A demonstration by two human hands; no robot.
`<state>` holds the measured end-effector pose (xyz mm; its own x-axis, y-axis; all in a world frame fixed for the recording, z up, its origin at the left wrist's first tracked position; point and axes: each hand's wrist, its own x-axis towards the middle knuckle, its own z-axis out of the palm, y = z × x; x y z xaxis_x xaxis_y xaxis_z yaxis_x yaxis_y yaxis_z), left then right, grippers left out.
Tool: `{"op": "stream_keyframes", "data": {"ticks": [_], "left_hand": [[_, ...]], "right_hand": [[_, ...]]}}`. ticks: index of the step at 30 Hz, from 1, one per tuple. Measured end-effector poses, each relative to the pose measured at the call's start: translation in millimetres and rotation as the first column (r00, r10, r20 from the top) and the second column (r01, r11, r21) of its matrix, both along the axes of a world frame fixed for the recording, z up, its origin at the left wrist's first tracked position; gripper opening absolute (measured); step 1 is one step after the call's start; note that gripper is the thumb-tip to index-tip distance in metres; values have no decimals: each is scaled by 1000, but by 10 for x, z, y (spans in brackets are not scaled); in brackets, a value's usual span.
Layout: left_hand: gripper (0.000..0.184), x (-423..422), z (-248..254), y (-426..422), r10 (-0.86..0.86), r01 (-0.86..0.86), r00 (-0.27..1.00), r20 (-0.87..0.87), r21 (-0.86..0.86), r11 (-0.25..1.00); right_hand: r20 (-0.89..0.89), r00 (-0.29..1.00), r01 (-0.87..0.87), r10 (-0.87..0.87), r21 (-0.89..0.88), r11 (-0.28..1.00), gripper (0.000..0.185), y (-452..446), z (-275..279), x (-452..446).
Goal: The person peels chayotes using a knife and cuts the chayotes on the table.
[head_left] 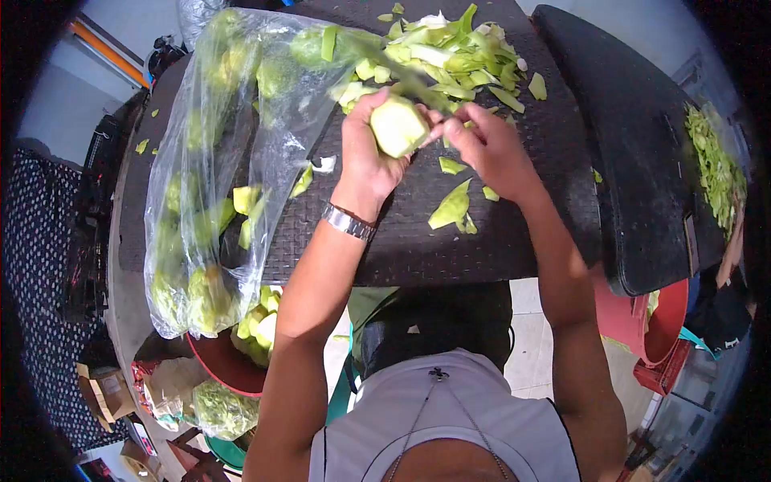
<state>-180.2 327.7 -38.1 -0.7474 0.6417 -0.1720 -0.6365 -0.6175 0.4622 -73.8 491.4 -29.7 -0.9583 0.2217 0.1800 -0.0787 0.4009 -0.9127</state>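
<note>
Pale green, smooth-faced, rounded vegetable (399,127) is held above the near-middle of the dark, basket-textured tabletop (321,261), not resting on it. Skin appears mostly off the visible face; underside hidden. Trimming or peeling seems to be in hand, judged from the knife and scraps. For a clean stroke, a steady vegetable, a shallow blade angle and fingertips kept clear of the edge would be called for.

Left hand (368,161): partly closed, vegetable cupped between thumb and fingers, thumb along its upper left side, some fingers hidden behind. Wrist, banded by a silver metal watch (348,223), is raised off the table; forearm is angled up and inward. Right hand (488,153): fingers curled closed around the handle end of a dark-bladed knife (414,80), handle mostly covered. Blade is motion-blurred, pointed up and left past the vegetable; edge contact cannot be told. Right forearm is slanted inward, so both hands are brought close together.

Loose green peelings (458,60) are heaped beyond the hands; a few scraps are scattered nearer. Clear plastic bag (277,165) with green vegetables inside is laid to the left. Pale cut pieces (259,328) are held in a red round tub (215,371) below the table's left front edge.
</note>
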Motion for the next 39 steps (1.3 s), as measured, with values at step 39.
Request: {"op": "stream_keyframes", "data": {"ticks": [39], "left_hand": [[34, 380, 159, 204, 431, -447, 856, -286, 8, 894]], "right_hand": [[-77, 969, -247, 236, -217, 944, 57, -258, 24, 111]]}}
